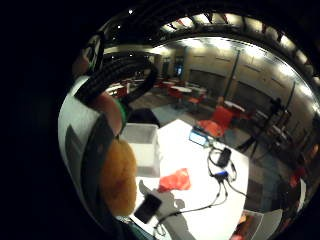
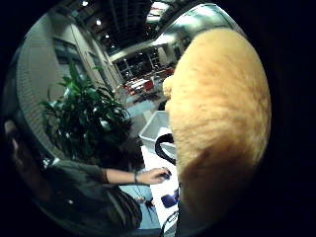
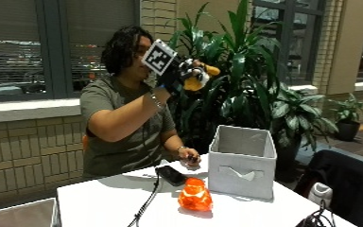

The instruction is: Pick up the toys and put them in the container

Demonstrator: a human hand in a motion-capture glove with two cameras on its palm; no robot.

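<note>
Your gloved right hand [image 3: 172, 78] grips the yellow plush toy [image 3: 197, 78] raised high, ready to carry toward the grey fabric bin [image 3: 243, 161] at four o'clock; the orange toy [image 3: 194, 195] waits beside it.

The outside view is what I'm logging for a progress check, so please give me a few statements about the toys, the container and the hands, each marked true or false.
1. The gloved right hand holds a yellow plush toy raised in the air. True.
2. The orange toy lies inside the grey fabric container. False: it sits on the white table, in front of the container.
3. The bare left hand rests on the table. True.
4. The container lies tipped on its side. False: it stands upright, open at the top.
5. A black phone lies on the table near the orange toy. True.
</note>
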